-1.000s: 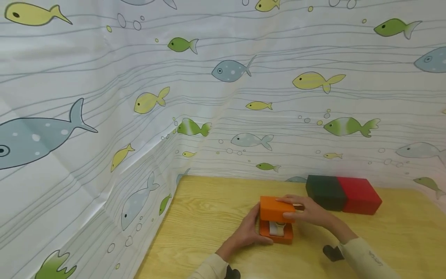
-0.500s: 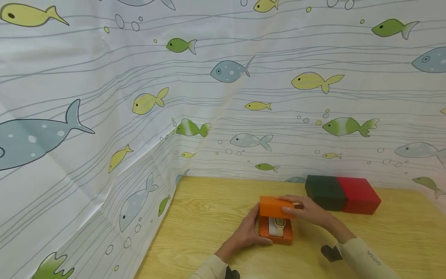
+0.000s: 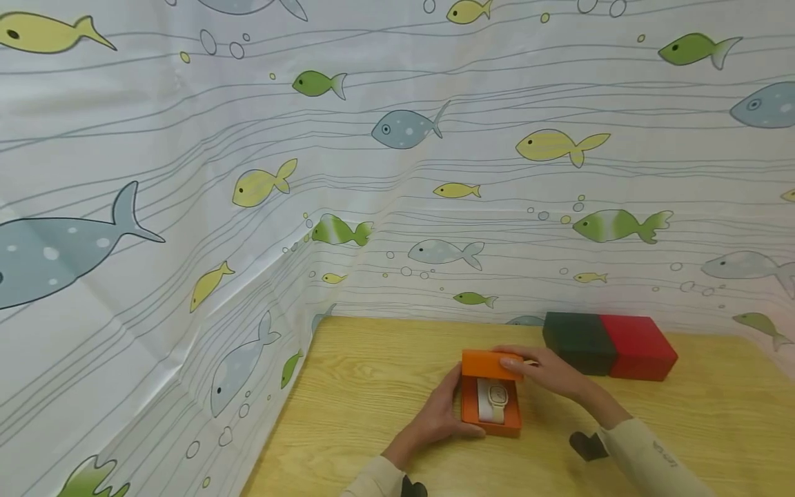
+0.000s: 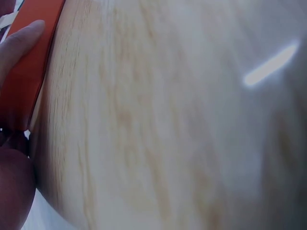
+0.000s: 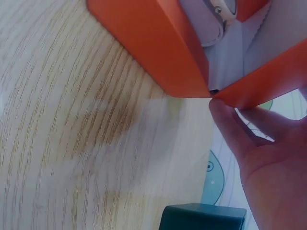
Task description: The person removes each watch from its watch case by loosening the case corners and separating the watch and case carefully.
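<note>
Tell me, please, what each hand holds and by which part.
Left hand: orange box, by its left side. Right hand: its raised lid, by the right end.

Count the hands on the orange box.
2: the left hand grips the box at its left side; the right hand holds the raised lid. No others show.

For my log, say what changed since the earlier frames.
The orange lid has tilted farther up and back, the right grip still holding it, so the watch shows more fully. The left grip stays on the orange base; the green box and red box stay put.
</note>
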`<action>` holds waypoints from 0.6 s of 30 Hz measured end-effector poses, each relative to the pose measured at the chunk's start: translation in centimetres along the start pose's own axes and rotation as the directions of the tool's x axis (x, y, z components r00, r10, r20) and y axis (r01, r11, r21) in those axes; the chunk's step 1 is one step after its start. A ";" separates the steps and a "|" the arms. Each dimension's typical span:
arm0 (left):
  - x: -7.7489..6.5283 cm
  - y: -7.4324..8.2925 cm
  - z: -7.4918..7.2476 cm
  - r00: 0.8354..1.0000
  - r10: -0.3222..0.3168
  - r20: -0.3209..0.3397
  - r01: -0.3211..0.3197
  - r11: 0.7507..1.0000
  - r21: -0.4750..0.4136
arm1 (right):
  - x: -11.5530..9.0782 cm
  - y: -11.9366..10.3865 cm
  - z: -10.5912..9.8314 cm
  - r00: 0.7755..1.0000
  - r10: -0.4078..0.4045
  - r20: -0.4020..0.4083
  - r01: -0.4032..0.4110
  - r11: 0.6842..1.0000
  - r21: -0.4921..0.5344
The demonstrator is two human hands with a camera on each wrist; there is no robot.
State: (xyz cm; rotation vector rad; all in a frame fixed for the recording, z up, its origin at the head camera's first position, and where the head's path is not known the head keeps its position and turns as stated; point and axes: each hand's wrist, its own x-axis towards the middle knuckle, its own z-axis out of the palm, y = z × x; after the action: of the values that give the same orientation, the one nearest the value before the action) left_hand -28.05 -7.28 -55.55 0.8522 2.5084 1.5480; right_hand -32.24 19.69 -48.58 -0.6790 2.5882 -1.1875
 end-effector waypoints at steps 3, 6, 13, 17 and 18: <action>0.0 -0.1 0.0 1.000 -0.002 -0.003 0.002 1.000 0.012 | 0.1 -0.3 0.0 0.999 0.033 -0.011 -0.033 0.999 0.010; 0.0 -0.2 0.1 1.000 -0.006 -0.008 0.006 0.999 0.033 | 0.2 -0.6 0.2 0.998 0.054 -0.029 -0.053 0.998 0.026; -0.1 -0.3 0.2 0.999 -0.046 -0.005 0.046 0.998 0.047 | 0.6 -0.8 0.8 0.991 0.111 -0.076 -0.104 0.991 0.082; -0.1 -0.1 0.2 0.999 -0.039 -0.005 0.039 0.998 0.054 | 0.7 -1.0 0.9 0.990 0.103 -0.092 -0.092 0.988 0.123; -0.1 0.0 0.3 0.999 -0.042 -0.006 0.042 0.998 0.056 | 0.8 -1.1 1.0 0.990 0.101 -0.096 -0.088 0.987 0.135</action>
State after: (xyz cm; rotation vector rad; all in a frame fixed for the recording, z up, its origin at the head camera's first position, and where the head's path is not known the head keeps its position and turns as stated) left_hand -27.93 -7.12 -55.72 0.7983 2.5678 1.4754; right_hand -32.19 18.07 -48.43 -0.4751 2.5635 -1.3805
